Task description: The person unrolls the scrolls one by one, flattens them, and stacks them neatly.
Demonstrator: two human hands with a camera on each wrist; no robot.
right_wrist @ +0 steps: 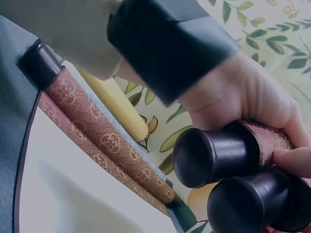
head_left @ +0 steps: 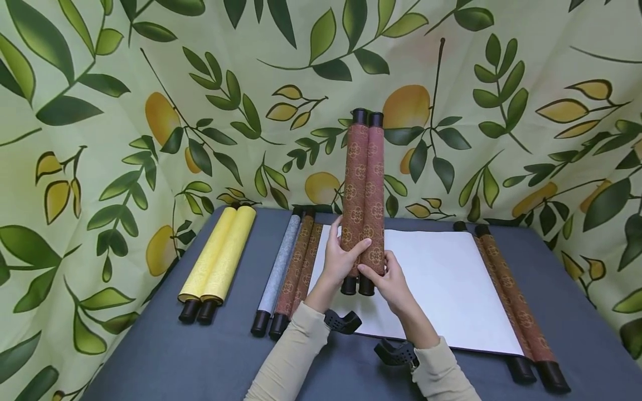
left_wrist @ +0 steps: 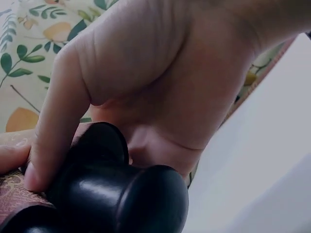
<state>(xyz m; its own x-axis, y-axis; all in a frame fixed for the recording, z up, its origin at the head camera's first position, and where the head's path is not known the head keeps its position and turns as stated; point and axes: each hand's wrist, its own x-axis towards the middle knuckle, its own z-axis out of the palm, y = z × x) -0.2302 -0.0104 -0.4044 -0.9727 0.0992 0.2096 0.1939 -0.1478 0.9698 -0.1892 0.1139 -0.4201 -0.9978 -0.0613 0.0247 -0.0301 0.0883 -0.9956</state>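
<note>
Both hands hold a red patterned scroll (head_left: pixel 355 184), rolled from both ends into two parallel rolls with black end knobs. It stands nearly upright above the table. My left hand (head_left: pixel 337 256) grips the left roll low down, its thumb across the front. Lower on the right roll, my right hand (head_left: pixel 392 278) grips with the thumb in front. The black knobs (right_wrist: pixel 194 158) at the scroll's lower end show large in the right wrist view. In the left wrist view a knob (left_wrist: pixel 155 199) sits just below the left palm.
Behind the hands, an unrolled scroll's white sheet (head_left: pixel 441 284) lies flat between brown-red rolls (head_left: pixel 519 301) at right and patterned rolls (head_left: pixel 301 262) at left. Beside the latter lies a pale blue roll (head_left: pixel 281 262). A yellow double-rolled scroll (head_left: pixel 220 256) rests farther left. Leaf-print cloth (head_left: pixel 225 44) hangs behind.
</note>
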